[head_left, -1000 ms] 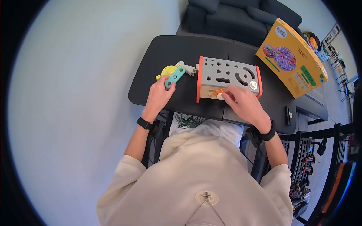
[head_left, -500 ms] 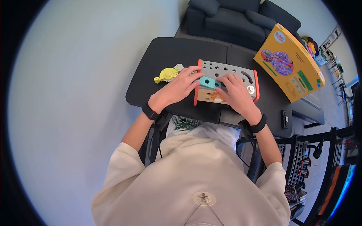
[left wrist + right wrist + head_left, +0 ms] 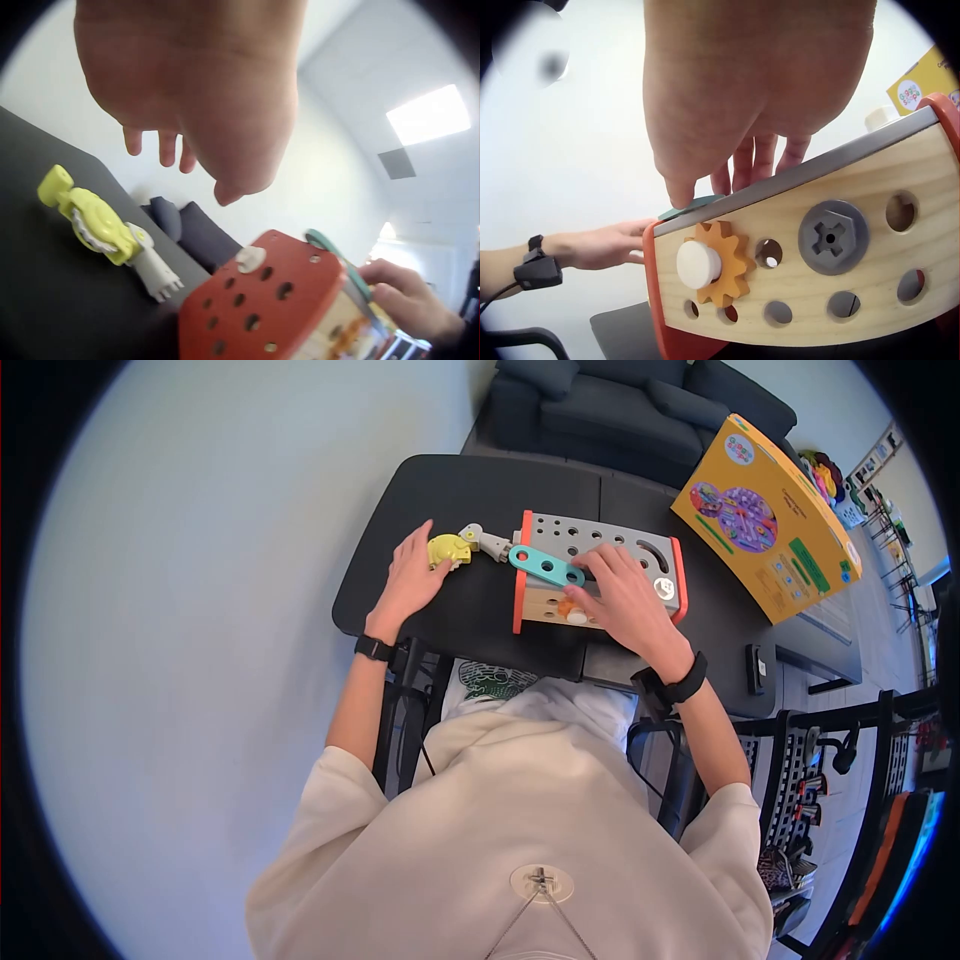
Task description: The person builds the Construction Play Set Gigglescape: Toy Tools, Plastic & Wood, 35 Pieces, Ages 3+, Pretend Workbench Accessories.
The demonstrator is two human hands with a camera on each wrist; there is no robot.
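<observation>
A teal strip with three round holes (image 3: 546,567) lies slanted across the left of a toy toolbox's grey, holed top (image 3: 607,533). My right hand (image 3: 632,605) pinches its right end, thumb at the near edge and fingertips behind. My left hand (image 3: 408,582), fingers extended, hovers over a yellow toy tool with a toothed wheel (image 3: 97,221) on the table. The left wrist view shows a gap between that hand and the tool. Joined to the tool is a light grey pronged piece (image 3: 154,271). An orange gear (image 3: 731,262) with a white knob (image 3: 697,264) sits on the toolbox's wooden front.
The toolbox has red end panels (image 3: 262,292); a grey screw head (image 3: 832,236) is set in its front. A yellow box (image 3: 755,520) stands right of it. A small black device (image 3: 756,668) lies near the right edge of the black table (image 3: 470,620).
The left hand brought the teal strip from the left onto the toolbox top, then let go and moved back left over the yellow tool. The right hand left the white knob and gripped the strip.
</observation>
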